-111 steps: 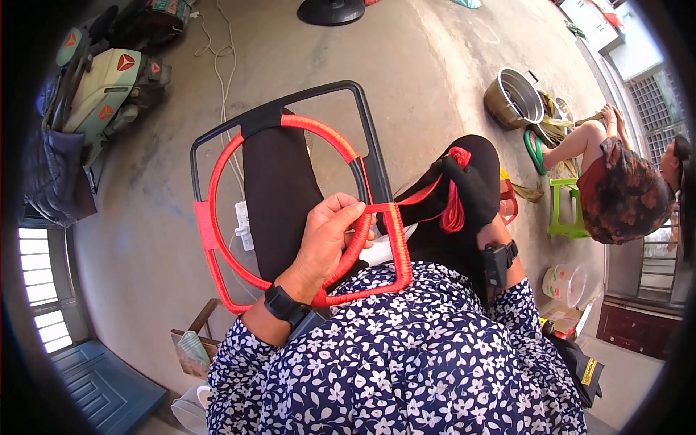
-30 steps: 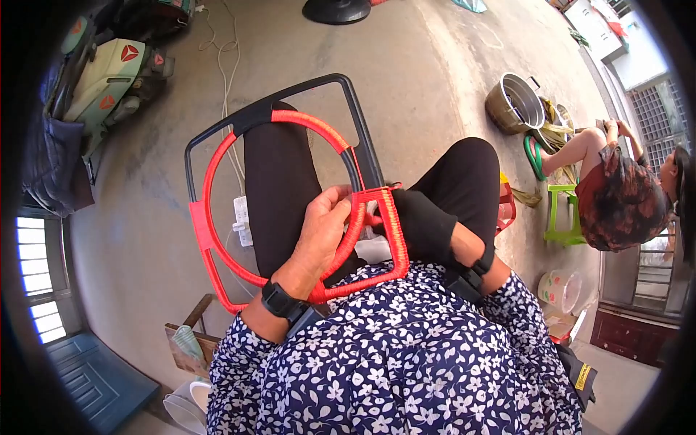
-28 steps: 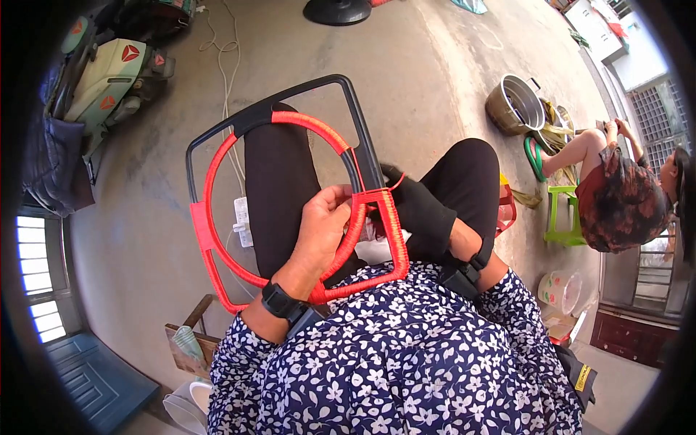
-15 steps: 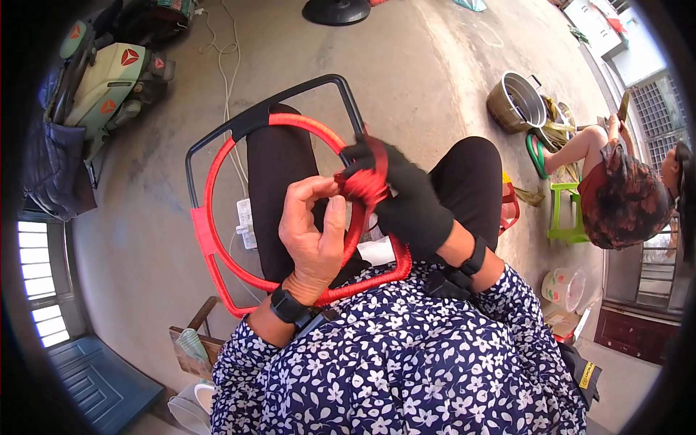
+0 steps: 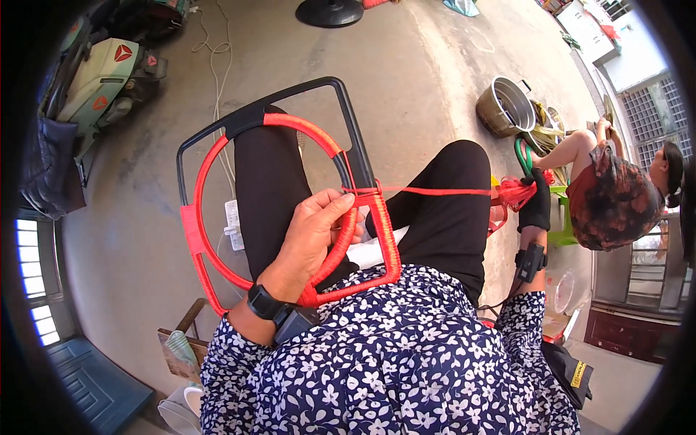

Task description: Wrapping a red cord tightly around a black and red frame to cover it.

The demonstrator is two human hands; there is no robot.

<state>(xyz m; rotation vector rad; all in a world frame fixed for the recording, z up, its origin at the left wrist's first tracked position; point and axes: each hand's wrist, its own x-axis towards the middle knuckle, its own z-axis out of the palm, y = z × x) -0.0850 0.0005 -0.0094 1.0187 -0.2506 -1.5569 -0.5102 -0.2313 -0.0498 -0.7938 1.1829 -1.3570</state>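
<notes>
From the head camera, a black metal frame with a round hoop partly wrapped in red cord [image 5: 290, 210] rests across the person's lap, its far end out over the knees. The left hand [image 5: 315, 235] lies on the hoop's right side with fingers curled around the wrapped rim, gripping it just below the spot where the cord is tied onto the frame's right bar. From that knot a taut red cord [image 5: 435, 191] runs straight right to the right hand [image 5: 536, 203], gloved in black, held well out beside the right knee and closed around a bunch of the same cord. Another person [image 5: 616, 196] sits nearby beside a metal pot [image 5: 504, 109].
</notes>
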